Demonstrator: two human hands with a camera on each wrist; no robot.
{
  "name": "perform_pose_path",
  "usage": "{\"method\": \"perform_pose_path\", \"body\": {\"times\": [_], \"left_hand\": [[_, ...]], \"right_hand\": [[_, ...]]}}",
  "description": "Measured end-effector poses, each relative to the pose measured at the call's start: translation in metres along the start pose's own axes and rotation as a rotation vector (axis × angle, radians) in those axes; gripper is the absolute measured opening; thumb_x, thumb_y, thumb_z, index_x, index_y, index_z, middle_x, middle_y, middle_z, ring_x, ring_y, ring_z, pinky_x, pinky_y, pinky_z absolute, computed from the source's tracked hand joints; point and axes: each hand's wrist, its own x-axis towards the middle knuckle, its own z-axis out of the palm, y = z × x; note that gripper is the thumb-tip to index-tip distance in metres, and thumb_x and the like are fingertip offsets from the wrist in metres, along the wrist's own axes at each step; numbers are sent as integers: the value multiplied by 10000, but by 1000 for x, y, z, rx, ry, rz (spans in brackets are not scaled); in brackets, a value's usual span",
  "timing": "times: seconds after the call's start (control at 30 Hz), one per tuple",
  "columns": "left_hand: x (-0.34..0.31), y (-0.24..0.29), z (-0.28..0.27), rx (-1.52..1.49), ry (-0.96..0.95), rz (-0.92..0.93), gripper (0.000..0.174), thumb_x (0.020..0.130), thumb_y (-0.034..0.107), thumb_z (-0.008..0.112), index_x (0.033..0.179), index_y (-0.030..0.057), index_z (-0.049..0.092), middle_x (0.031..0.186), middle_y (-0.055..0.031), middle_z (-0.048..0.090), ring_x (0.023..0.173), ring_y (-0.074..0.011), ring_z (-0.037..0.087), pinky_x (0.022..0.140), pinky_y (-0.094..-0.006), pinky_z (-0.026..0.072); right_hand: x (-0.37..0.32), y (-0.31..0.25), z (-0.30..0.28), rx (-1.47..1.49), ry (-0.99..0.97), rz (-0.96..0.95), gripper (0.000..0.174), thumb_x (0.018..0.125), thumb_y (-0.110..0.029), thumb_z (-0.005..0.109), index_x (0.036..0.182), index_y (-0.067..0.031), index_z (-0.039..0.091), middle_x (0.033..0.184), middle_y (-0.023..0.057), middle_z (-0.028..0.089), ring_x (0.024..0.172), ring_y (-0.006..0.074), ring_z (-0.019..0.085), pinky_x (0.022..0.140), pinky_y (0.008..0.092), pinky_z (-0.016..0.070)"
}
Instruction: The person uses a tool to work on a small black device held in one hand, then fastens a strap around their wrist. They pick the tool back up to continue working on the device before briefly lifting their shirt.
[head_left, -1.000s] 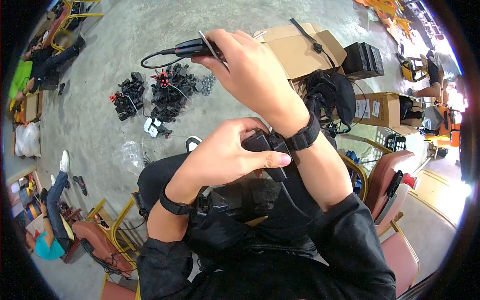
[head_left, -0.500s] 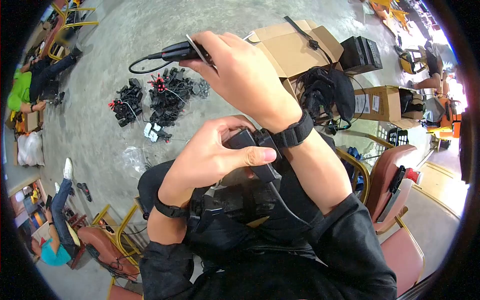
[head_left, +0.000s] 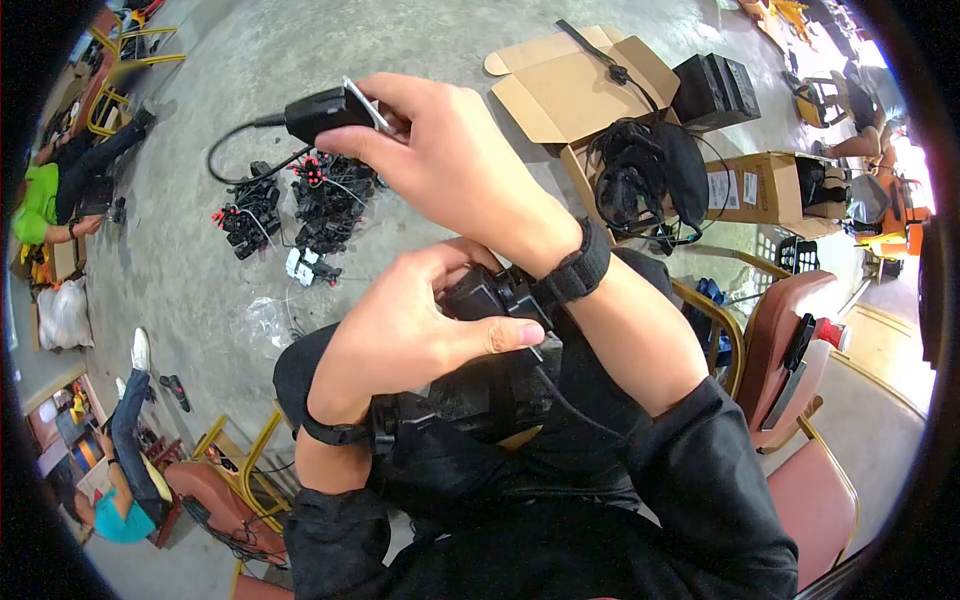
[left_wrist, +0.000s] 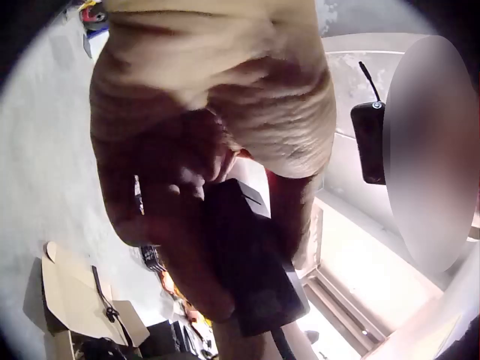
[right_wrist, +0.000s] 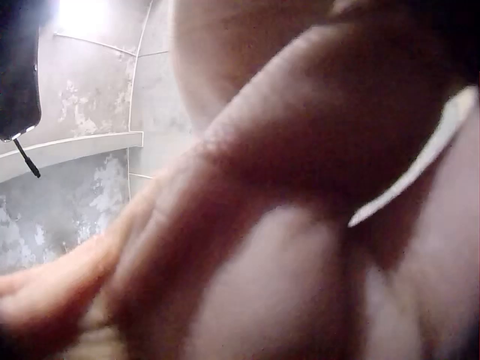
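My right hand (head_left: 455,160) pinches a black device (head_left: 325,112) with a thin light plate (head_left: 366,103) along one side, and a black cable (head_left: 212,150) loops out of the device's far end. Below it, my left hand (head_left: 395,325) grips a black box (head_left: 478,296) right beside the strap (head_left: 575,272) on my right wrist. A thin cable (head_left: 575,405) runs from that box toward my lap. In the left wrist view the box (left_wrist: 255,262) lies between fingers and thumb. The right wrist view shows mostly blurred skin of a hand (right_wrist: 247,247).
Piles of black parts with red tips (head_left: 335,195) lie on the concrete floor, beside a small white piece (head_left: 303,266). An open cardboard box (head_left: 590,90) with black gear (head_left: 650,180) stands to the right. Chairs (head_left: 785,350) flank me; other people sit at left.
My right hand has shifted left and slightly down, and its black device has turned to show a broader face. The left hand keeps its grip on the box, moving slightly left.
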Motion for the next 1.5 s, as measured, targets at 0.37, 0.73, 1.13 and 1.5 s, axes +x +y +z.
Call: {"method": "perform_pose_path", "body": {"times": [0.37, 0.73, 1.13, 1.5], "left_hand": [[1, 14, -1, -181, -9, -140, 355, 782, 213, 791, 961, -5, 574, 800, -28, 614, 674, -72, 561, 576, -214, 470], [-5, 15, 4, -187, 36, -181, 364, 777, 175, 790, 982, -38, 578, 783, -42, 636, 663, -86, 584, 549, -216, 464], [1, 2, 9, 202, 16, -105, 434, 714, 312, 831, 849, -6, 568, 669, 30, 534, 599, -39, 447, 516, -216, 361], [-2, 1, 1, 263, -88, -90, 509, 757, 401, 778, 948, -41, 613, 720, -39, 600, 669, -84, 541, 587, -246, 433]], "right_hand": [[2, -6, -3, 1173, 36, 577, 217, 896, -255, 677, 880, -53, 597, 607, -79, 427, 517, 14, 355, 460, 203, 286], [-1, 9, 6, -183, 32, -220, 325, 807, -300, 698, 828, 10, 604, 694, 195, 633, 717, 402, 631, 627, 455, 498], [-1, -12, 2, 822, -80, 431, 333, 831, -233, 723, 1027, 29, 663, 619, 5, 576, 542, 49, 502, 475, 241, 424], [-3, -11, -2, 523, 68, 232, 301, 828, -267, 726, 868, 22, 655, 634, 54, 626, 520, 132, 546, 507, 309, 455]]}}
